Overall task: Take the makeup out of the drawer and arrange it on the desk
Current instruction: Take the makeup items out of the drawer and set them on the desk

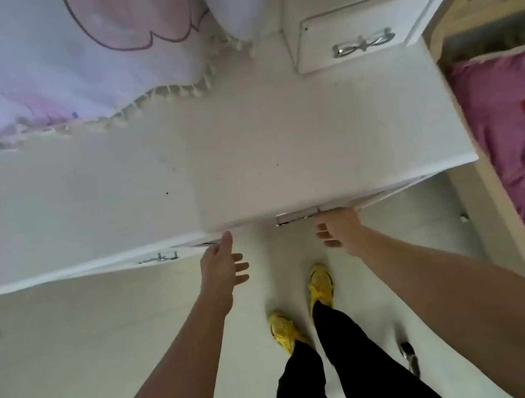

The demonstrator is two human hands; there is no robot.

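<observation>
A white desk [212, 158] fills the middle of the head view, its top bare. Under its front edge sit two drawer fronts with silver handles, one at the left [159, 257] and one at the right [298, 215]. My left hand [225, 264] hangs open just below the desk edge, between the two handles, thumb near the edge. My right hand [337, 229] reaches up under the edge by the right drawer handle; its fingers curl and its grip is hidden. No makeup is visible.
A small white drawer box [351, 34] with a bow-shaped handle stands at the desk's back right. A pale fringed curtain [57, 59] hangs over the back left. A bed with purple bedding [524, 155] lies to the right. My yellow shoes [319, 285] stand on the pale floor.
</observation>
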